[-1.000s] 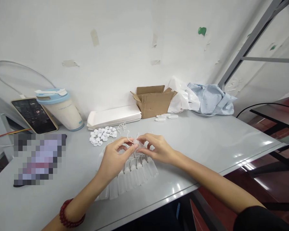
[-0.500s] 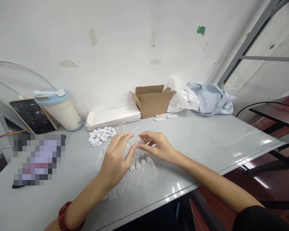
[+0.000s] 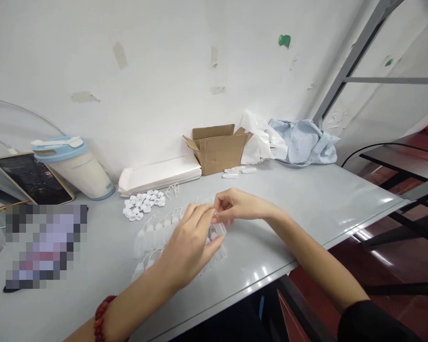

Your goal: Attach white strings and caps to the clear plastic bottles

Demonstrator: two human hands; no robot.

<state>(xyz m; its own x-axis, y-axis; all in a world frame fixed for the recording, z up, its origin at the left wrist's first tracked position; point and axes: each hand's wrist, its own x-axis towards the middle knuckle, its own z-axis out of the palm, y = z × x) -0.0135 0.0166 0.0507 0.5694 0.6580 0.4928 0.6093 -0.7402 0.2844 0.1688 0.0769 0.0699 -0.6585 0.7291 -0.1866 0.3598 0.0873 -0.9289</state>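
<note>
Between my hands is a small translucent plastic bottle. My left hand is closed around it, thumb below and fingers above. My right hand pinches at its top end, where the fingertips hide the neck. Under and beside my left hand, small translucent bottles with thin white cords at their tops lie in rows on the table. My left forearm and hand cover part of these rows.
White plastic rings or caps lie in a pile, with white cords beside them. Behind stand stacked white boxes, an open carton, a white bag and blue cloth. Several clear vials, a tumbler and a phone are nearby.
Both hands have shifted slightly right and nearer to each other around the bottle. My right fingers now curl down over its top. The camera view has turned slightly right.
</note>
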